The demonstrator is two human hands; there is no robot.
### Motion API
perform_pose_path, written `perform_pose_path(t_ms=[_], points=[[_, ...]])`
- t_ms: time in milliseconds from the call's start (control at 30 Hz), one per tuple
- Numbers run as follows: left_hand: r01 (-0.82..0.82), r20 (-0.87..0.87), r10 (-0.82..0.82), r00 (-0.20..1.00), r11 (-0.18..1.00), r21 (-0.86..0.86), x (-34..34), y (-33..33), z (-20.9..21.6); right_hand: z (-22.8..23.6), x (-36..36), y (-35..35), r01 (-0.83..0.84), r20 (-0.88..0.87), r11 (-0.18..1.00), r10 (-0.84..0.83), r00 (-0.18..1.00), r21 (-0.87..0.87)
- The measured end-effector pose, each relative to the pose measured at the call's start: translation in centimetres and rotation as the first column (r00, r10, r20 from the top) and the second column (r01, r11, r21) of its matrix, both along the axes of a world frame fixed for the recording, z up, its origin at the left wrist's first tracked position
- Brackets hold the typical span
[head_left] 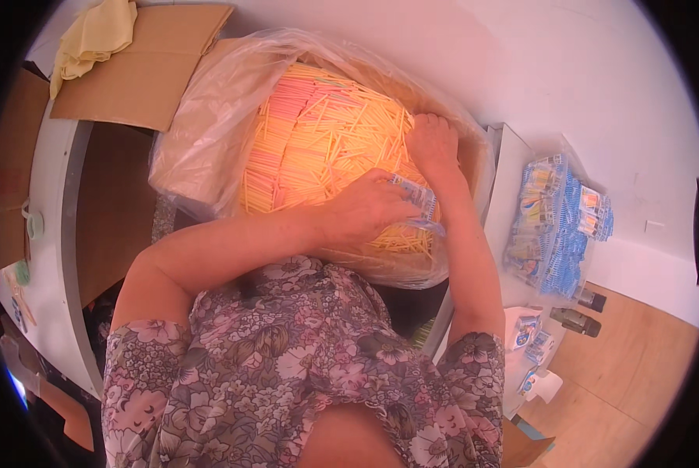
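A large cardboard box (185,168) lined with clear plastic is full of thin, straw-like sticks (318,148) in yellow, orange and pink. On the left they lie in neat bundles; toward the right they are loose and crossed. My left hand (373,204) pinches a small clear bag with blue print (418,196) above the near right part of the heap. At the heap's right edge, beside the plastic liner (474,152), is my right hand (433,144). Its fingers curl inward against the sticks, and what lies inside them is hidden.
Filled blue-printed packets (560,218) crowd a clear container to the right. More packets (527,331) lie nearer me, below dark cylindrical objects (579,320). A yellow cloth (100,35) rests on a cardboard flap (143,66) at the far left. Another person's arm (65,409) shows lower left.
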State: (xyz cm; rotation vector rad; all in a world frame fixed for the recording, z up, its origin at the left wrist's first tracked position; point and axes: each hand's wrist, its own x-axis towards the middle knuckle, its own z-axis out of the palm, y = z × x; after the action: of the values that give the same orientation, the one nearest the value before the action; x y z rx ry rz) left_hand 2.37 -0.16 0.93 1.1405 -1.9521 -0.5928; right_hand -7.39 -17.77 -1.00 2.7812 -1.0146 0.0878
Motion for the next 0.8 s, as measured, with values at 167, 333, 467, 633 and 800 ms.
perform_pose_path(t_ms=[167, 333, 467, 633, 800], points=[[-0.05, -0.17, 0.025, 0.985, 0.988, -0.146, 0.0, 0.0, 0.3, 1.4, -1.3, 0.5, 0.057, 0.083, 0.996, -0.062, 0.995, 0.069], [-0.055, -0.167, 0.028, 0.986, 0.985, -0.162, 0.2, 0.2, 0.3, 4.1, -2.2, 1.4, 0.045, 0.413, 0.981, -0.12, 0.903, 0.188], [-0.025, -0.189, 0.014, 0.982, 0.998, -0.055, -0.4, 0.5, 0.3, 3.9, -2.8, 1.5, -0.197, 0.275, 0.194, -0.744, 0.609, 0.961], [-0.012, -0.167, 0.007, 0.986, 1.0, -0.026, -0.6, 0.5, 0.3, 2.1, -2.5, 0.0, -0.422, 0.025, -0.185, -0.895, 0.445, 0.888], [-0.01, -0.147, 0.008, 0.989, 1.0, -0.008, -0.6, 0.6, 0.4, 0.6, -0.4, 0.8, -0.518, 0.023, -0.123, -0.964, 0.265, 0.846]])
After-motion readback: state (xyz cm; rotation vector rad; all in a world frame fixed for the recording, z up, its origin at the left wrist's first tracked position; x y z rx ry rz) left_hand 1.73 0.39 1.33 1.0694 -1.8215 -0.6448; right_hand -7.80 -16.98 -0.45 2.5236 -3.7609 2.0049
